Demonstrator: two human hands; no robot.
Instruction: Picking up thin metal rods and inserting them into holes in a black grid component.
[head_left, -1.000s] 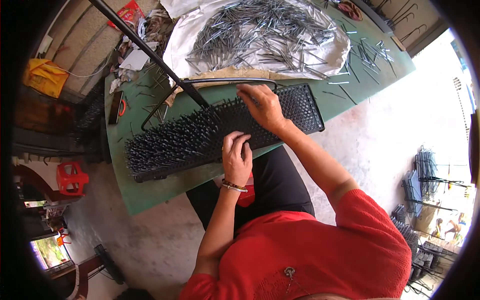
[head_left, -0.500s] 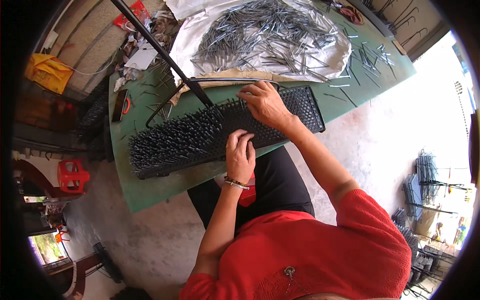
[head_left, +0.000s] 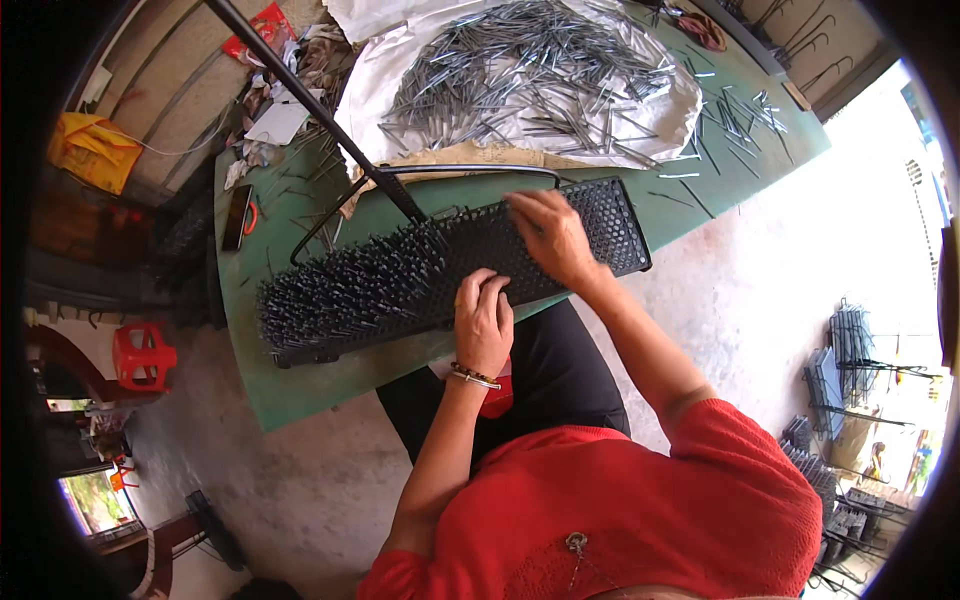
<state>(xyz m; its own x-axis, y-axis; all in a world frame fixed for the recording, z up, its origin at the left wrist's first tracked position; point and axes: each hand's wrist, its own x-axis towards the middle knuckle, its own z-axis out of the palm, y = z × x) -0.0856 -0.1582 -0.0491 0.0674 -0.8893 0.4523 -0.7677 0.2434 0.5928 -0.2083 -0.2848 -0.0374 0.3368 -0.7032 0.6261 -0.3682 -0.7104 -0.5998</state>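
A long black panel full of small holes [head_left: 615, 222] lies along the near side of the table. Dark metal rods [head_left: 345, 285] stand densely in its left half, while rows of holes show bare toward the right end. My left hand [head_left: 484, 315] is at the panel's near edge around its middle, fingers bent and closed; what they grip is hidden. Over the panel's far side, right of the rods, my right hand [head_left: 556, 238] has its fingers drawn together. Anything between those fingertips is too small to make out. A black metal bar [head_left: 285, 80] slants up from the panel to the upper left.
Loose metal rods [head_left: 530, 50] are heaped on a white sheet [head_left: 365, 105] across the green table [head_left: 260, 390]. A phone [head_left: 237, 220] and an orange-handled tool [head_left: 252, 218] lie at the table's left. A red stool [head_left: 143, 357] stands on the floor; wire racks [head_left: 850, 345] are at right.
My right hand has shifted slightly right and toward me from the panel's far edge. My left hand has stayed nearly where it was.
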